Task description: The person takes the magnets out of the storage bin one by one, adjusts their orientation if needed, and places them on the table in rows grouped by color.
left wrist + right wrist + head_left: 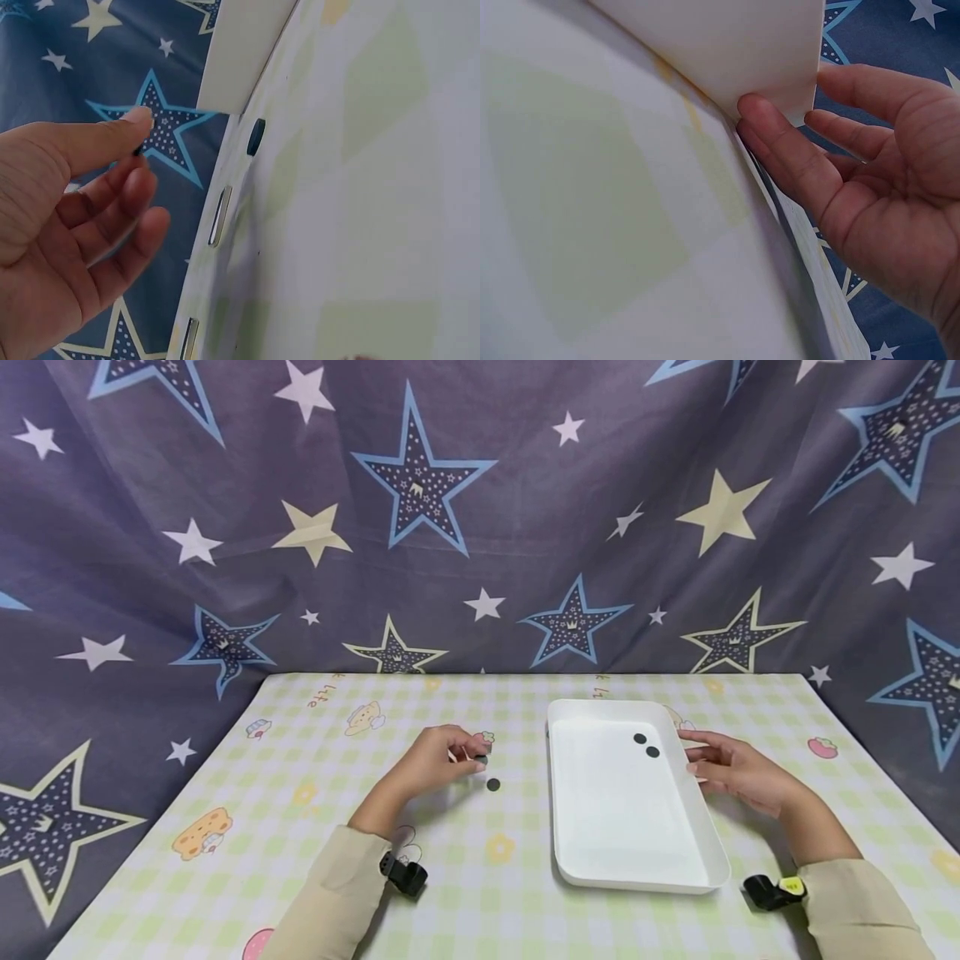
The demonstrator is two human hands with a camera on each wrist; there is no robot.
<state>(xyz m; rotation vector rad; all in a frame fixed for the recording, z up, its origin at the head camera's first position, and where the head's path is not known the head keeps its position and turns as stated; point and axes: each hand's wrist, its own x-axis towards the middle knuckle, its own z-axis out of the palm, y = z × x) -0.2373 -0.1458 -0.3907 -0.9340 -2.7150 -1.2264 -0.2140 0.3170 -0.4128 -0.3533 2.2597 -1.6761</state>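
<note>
Disc (481,760): small, black, round; I am pinching it between the thumb and fingertips of my left hand (438,758), just above the cloth. In the left wrist view only a dark sliver of it is showing beside my thumb.

Second disc (492,784): lying flat on the table (315,827), just beyond my left fingertips, toward my right hand, not touching them.

Tray (626,852): white, shallow, sitting between my two hands. Two more discs (646,745) are lying in its far end, side by side, close to my right hand.

Right hand (731,768): fingers relaxed and slightly spread, holding nothing; the thumb is pressing against the tray's outer wall on my side of its far corner.

Backdrop (480,510): star-printed cloth hanging behind the table, beyond both hands.
</note>
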